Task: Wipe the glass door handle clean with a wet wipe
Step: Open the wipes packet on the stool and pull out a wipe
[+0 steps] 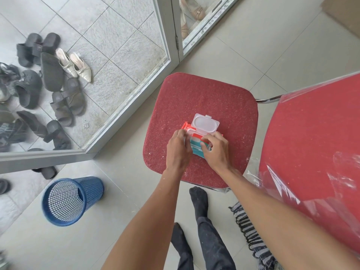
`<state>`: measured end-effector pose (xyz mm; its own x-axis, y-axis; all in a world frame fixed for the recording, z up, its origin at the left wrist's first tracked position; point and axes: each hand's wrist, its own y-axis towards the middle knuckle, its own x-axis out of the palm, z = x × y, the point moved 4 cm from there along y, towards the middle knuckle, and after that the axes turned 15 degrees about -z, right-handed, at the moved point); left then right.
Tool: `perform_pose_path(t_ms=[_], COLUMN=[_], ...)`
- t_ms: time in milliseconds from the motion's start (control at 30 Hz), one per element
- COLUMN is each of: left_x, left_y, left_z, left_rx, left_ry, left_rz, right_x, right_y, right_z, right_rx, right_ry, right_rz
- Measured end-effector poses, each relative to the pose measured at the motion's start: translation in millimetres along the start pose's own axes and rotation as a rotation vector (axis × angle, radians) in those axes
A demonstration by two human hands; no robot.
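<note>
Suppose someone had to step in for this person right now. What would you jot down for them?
Left hand grips one end of the wipe pack; right hand pinches at its opening.
The pack lies on the red chair seat, clear lid flipped open.
Done: pack opened; no wipe clearly out yet.
Left: pull a wipe, then clean the door handle, which is out of view; the glass door stands beyond the chair.
</note>
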<state>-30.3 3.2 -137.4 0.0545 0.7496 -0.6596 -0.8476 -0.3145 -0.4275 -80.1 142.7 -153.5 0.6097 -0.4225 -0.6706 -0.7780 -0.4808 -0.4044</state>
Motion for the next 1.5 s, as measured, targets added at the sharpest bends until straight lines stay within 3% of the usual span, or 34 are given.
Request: perform_pose_path(t_ms=[233,667,1000,1200,1500], left_x=[6.8,5.7,5.5,2.3,-0.3], left_y=[-1.3,-1.7,-3.9,-6.7,-10.7], left_z=[-9.8,-8.1,-6.4,-2.2,2.4], left_rx=[0.006,0.044,0.056,0.076,0.068], left_ry=[-0.105,-0.066,-0.007,-0.008,-0.038], left_rz=[-0.022,-0.006,-0.018,-0.013,-0.048], right_x=[1.8,4.3,7.2,10.1,4.0], right_y=[5.5,20.8,15.0,13.3,11.3], right_z=[-18.0,-29.9,-24.9,-21.2,-19.6], right_rx=[-0.02,-0.112,-0.054,0.069,-0.007], right_ry=[-0.107,-0.43,-0.107,0.175,0.137], right_rz=[-0.038,-0.212,-0.178,-0.028,-0.033])
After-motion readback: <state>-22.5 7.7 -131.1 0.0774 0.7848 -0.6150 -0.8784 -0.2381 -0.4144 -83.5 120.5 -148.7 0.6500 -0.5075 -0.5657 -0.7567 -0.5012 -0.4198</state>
